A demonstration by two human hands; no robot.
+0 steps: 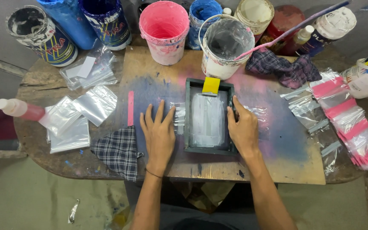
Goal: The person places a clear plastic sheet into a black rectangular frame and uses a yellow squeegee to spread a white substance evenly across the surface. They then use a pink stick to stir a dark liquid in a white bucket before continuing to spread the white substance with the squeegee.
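Paint-stained wooden table [252, 170] holds a checked cloth [118, 151] at left, then the left hand [158, 134] lying flat and open beside a dark printing frame [208, 115], whose right edge the right hand [242, 130] grasps.

Worn wooden table [39, 85] on stained concrete floor [30, 200].
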